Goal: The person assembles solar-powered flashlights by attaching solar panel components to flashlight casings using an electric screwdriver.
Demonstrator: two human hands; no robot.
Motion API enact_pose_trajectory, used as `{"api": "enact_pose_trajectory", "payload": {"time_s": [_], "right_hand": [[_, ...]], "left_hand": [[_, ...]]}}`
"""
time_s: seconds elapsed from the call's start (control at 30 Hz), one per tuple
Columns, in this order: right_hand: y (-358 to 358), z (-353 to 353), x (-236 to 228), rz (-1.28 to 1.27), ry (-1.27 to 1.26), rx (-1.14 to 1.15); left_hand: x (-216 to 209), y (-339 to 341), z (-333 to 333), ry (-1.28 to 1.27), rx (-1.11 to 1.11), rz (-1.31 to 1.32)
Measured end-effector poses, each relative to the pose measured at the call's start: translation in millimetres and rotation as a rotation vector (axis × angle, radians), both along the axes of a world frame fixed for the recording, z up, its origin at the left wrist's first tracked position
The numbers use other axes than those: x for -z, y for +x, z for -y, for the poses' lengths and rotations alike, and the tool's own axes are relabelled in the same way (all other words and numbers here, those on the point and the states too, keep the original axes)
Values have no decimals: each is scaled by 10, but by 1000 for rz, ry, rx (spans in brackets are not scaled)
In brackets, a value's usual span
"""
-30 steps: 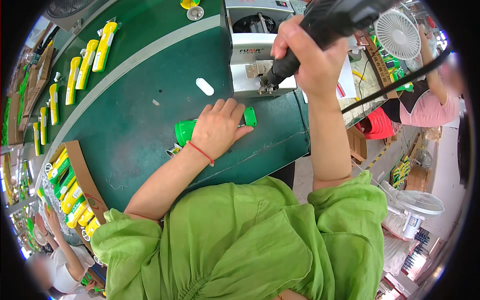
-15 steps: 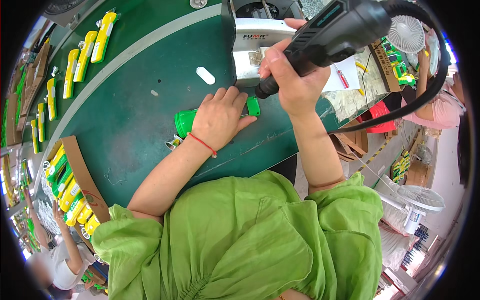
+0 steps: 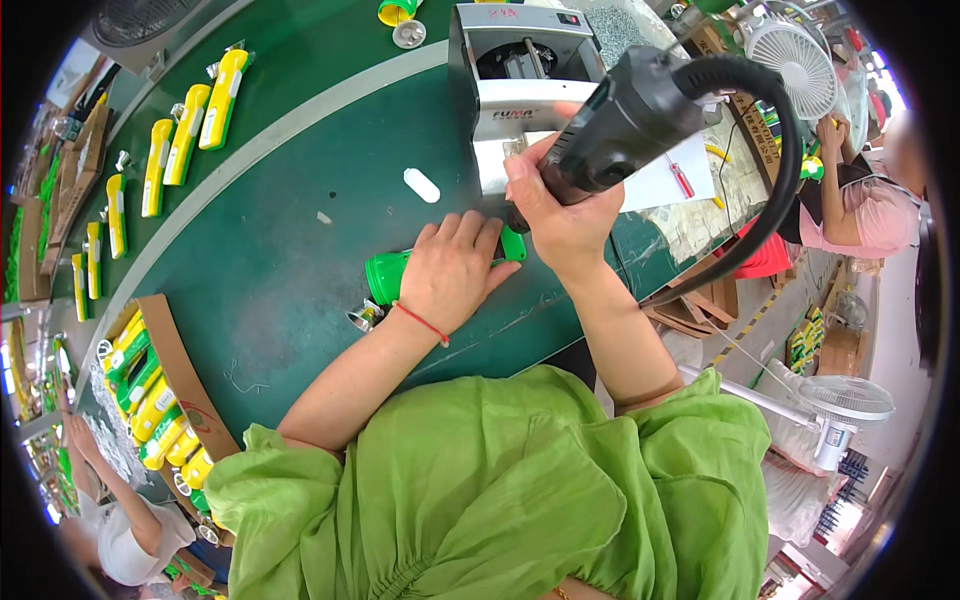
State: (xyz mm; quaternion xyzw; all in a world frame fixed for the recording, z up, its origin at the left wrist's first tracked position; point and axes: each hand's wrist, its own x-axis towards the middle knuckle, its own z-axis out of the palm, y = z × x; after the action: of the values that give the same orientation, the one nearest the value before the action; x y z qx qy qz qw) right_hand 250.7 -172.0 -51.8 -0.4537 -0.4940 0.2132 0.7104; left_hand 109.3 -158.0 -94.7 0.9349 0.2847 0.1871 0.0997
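Note:
My left hand (image 3: pixel 452 275) lies over a green flashlight housing (image 3: pixel 385 277), fingers pressed round it, holding it against the table. The housing's round wide end shows at the left of the hand and its narrow end beyond the fingertips; the middle is hidden. My right hand (image 3: pixel 570 215) grips a black electric screwdriver (image 3: pixel 625 125), its tip pointing down just above the housing's narrow end. Whether the tip touches the housing I cannot tell. Beside the wide end lies a small shiny reflector (image 3: pixel 366 316). A white oval piece (image 3: pixel 421 185) rests farther off.
A silver screw feeder machine (image 3: pixel 530 95) stands ahead. The screwdriver's thick black cable (image 3: pixel 775 200) loops down on the right. Several yellow-green flashlights (image 3: pixel 187 135) stand in a row at left; a cardboard box (image 3: pixel 180 370) holds more. A red screwdriver (image 3: pixel 681 180) lies on white paper. Other people work at both sides.
The screwdriver has come down and left, its tip nearer the housing's narrow end, and it stands more upright. My left hand stays on the housing. The whole view has shifted slightly.

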Motion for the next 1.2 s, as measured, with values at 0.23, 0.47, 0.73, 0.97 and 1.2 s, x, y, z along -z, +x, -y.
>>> {"api": "enact_pose_trajectory", "payload": {"time_s": [0.23, 0.47, 0.73, 0.97, 1.2], "right_hand": [[-53, 107, 14, 93, 18, 52], [363, 119, -699, 74, 280, 74], [347, -53, -571, 57, 262, -84], [315, -78, -698, -58, -49, -325], [130, 440, -433, -51, 119, -66]], "left_hand": [[-16, -27, 46, -3, 24, -96], [-11, 32, -9, -24, 9, -24], [-7, -23, 36, -91, -28, 112], [4, -70, 17, -122, -4, 94], [3, -74, 32, -99, 8, 119]]}}
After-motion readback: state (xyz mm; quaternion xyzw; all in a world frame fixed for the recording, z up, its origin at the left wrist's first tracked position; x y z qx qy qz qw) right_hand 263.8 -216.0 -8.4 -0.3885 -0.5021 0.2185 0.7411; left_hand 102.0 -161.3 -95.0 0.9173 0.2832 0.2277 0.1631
